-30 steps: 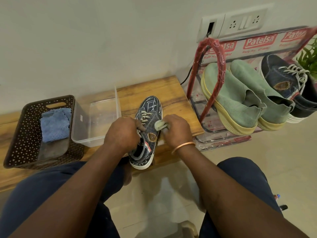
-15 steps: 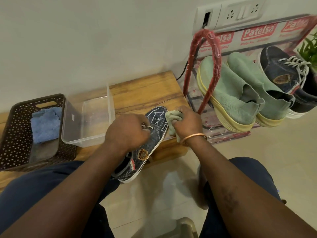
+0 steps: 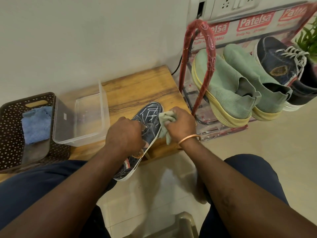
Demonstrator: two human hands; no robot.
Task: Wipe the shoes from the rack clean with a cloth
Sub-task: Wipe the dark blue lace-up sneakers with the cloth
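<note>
A dark blue sneaker [image 3: 151, 114] with white scribble lines lies tilted on the wooden bench [image 3: 137, 90], its heel hanging over the front edge. My left hand [image 3: 125, 136] grips its laced middle from above. My right hand [image 3: 180, 124] holds a crumpled pale green cloth [image 3: 165, 118] against the sneaker's right side near the toe. On the red shoe rack [image 3: 208, 42] to the right stand two green slip-on shoes [image 3: 223, 81] and the matching dark blue sneaker [image 3: 277, 60].
A clear plastic tub [image 3: 82, 117] sits left of the sneaker on the bench. A brown perforated basket [image 3: 10, 127] at far left holds a blue cloth [image 3: 36, 124]. A wall socket [image 3: 228, 6] and a plant [image 3: 308, 40] are at upper right.
The sneaker swung from lying straight to angled, heel toward my left knee, and slid nearer the bench edge. My right hand with the cloth moved from the laces to the toe's right side.
</note>
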